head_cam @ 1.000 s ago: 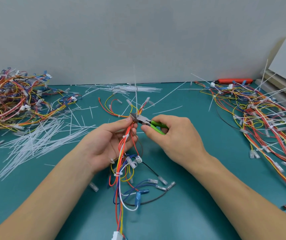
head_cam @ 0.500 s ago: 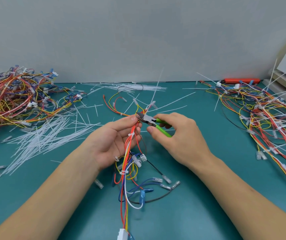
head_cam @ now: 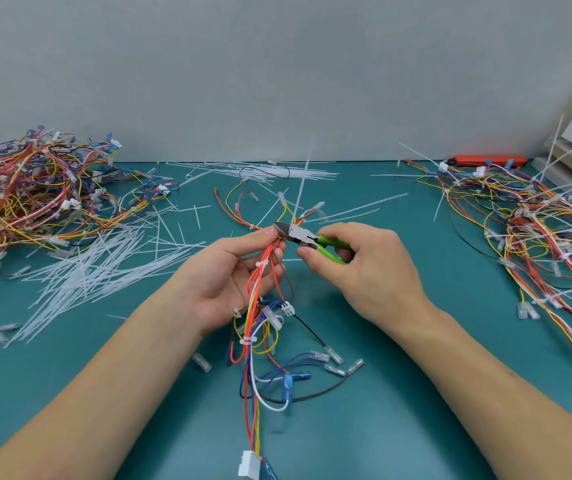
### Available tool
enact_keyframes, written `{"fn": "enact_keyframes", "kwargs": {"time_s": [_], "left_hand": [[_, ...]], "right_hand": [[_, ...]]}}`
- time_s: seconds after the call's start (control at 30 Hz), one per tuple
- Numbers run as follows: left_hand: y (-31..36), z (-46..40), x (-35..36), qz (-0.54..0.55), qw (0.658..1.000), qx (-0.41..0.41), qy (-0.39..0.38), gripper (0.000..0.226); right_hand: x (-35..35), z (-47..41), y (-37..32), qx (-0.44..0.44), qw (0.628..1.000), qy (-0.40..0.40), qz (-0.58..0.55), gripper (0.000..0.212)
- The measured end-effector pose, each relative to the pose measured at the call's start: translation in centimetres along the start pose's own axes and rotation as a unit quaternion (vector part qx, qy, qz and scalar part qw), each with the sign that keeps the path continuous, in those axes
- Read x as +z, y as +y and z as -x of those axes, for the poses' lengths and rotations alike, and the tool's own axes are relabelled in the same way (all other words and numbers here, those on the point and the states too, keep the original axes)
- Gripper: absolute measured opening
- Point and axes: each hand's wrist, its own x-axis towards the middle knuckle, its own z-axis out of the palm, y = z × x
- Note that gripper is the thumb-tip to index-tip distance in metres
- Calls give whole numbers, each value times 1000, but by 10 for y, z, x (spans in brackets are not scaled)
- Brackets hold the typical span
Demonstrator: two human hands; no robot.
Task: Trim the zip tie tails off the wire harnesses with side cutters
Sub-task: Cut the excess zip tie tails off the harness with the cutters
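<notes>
The left hand (head_cam: 232, 282) grips a harness (head_cam: 260, 289) above the counter (head_cam: 381, 427). The right hand (head_cam: 364, 271) clasps green cutters (head_cam: 303, 235), whose tips meet the bundle just beyond the left thumb, seemingly at a blurred tail (head_cam: 303, 188).

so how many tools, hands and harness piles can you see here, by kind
side cutters: 1
hands: 2, left hand and right hand
held harness: 1
harness piles on the table: 2, left pile and right pile
heap of cut zip tie tails: 1
total: 7
</notes>
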Motion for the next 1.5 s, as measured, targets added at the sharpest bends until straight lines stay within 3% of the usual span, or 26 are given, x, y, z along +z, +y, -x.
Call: {"fn": "enact_keyframes", "kwargs": {"time_s": [0.87,1.2,1.5], "left_hand": [[-3,0,0,-16,1000,19,-10,20],[-3,0,0,-27,999,23,-12,26],[-5,-1,-1,-48,999,25,-4,16]], "right_hand": [[0,0,6,25,999,-38,-13,43],[4,4,7,27,998,-44,-27,38],[4,4,5,13,999,-49,-15,30]]}}
